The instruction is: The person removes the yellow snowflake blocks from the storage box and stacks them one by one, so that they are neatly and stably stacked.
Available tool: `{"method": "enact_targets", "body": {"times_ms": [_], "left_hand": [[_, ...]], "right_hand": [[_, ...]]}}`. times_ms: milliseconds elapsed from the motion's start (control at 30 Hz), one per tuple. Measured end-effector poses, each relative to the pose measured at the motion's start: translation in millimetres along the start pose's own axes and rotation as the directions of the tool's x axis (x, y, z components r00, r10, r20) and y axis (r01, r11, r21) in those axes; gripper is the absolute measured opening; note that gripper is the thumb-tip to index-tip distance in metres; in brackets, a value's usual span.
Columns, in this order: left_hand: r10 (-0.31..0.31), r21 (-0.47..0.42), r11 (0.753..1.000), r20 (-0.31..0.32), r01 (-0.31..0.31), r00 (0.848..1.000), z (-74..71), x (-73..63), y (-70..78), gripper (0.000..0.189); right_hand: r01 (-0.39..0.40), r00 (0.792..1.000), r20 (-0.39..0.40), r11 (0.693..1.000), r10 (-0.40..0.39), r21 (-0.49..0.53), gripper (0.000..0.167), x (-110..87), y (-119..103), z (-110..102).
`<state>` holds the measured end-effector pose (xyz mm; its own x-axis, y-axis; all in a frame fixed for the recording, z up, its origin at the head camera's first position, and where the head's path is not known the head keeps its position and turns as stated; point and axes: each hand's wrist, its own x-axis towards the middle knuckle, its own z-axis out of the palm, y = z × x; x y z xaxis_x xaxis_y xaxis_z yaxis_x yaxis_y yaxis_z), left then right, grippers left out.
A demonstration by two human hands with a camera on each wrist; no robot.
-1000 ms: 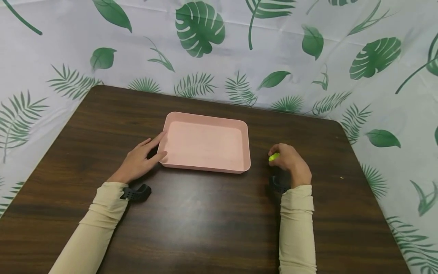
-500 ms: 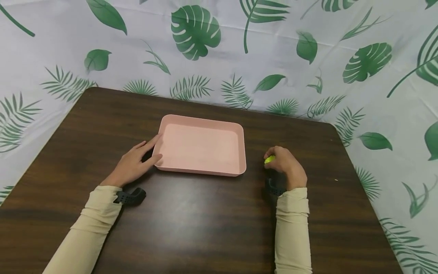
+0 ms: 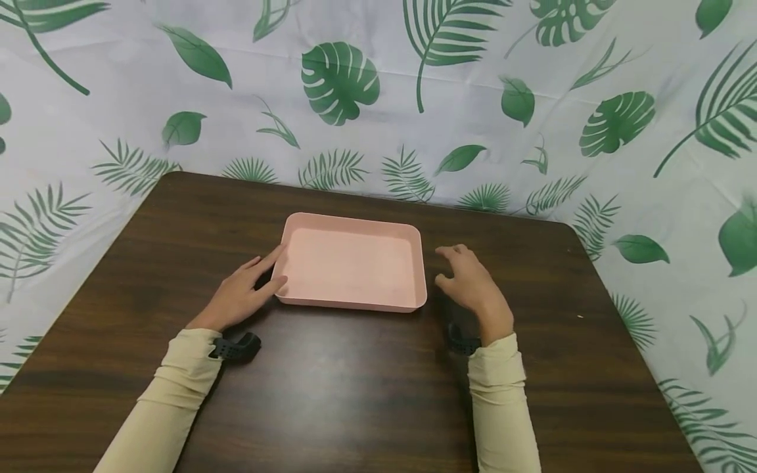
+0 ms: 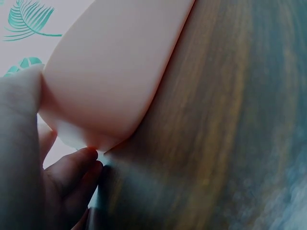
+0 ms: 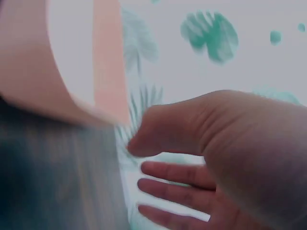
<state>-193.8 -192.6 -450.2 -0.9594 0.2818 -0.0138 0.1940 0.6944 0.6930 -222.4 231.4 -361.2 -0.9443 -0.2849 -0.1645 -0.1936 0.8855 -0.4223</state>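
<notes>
A shallow pink rectangular tray [image 3: 349, 268] lies on the dark wooden table with nothing in it. My left hand [image 3: 235, 299] holds the tray's left end. In the left wrist view its thumb [image 4: 21, 96] laps over the rim, and the fingers [image 4: 72, 177] touch the outer wall. Just off the tray's right end, my right hand [image 3: 473, 282] hovers with thumb and fingers spread apart. The right wrist view shows nothing between that thumb [image 5: 163, 129] and the fingers [image 5: 177, 189].
The brown table [image 3: 331, 401] has rounded far corners. Behind it hangs a white cloth [image 3: 260, 66] with green leaf prints. A tiny pale speck [image 3: 580, 316] lies on the table to the right. A black strap [image 3: 236, 347] circles the left wrist.
My right hand, which pinched a small yellow-green thing, has let go and moved left toward the tray with its fingers spread. The yellow-green thing is out of sight. My left hand stays on the tray.
</notes>
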Motion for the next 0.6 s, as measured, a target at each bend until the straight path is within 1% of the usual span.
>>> {"method": "enact_targets", "body": {"times_ms": [100,233,433,600], "left_hand": [[0.001,-0.01,1.0,0.012,-0.001,1.0,2.7,6.2,-2.5,0.07],[0.023,-0.024,0.999,0.021,-0.022,1.0,3.7,14.2,-6.2,0.069],[0.032,-0.065,0.997,0.047,-0.028,0.998,11.2,9.2,-11.0,0.069],[0.045,-0.065,0.997,0.042,-0.042,0.998,15.0,7.6,-10.2,0.066]], "right_hand": [[0.044,0.999,0.012,0.999,-0.044,-0.018,0.056,4.9,-14.8,12.4],[0.068,0.996,0.053,0.997,-0.065,-0.042,0.059,9.3,-24.0,27.4],[0.101,0.993,0.06,0.993,-0.097,-0.058,0.059,3.3,-24.8,46.9],[0.12,0.992,0.048,0.989,-0.116,-0.091,0.059,4.4,-24.9,56.5]]}}
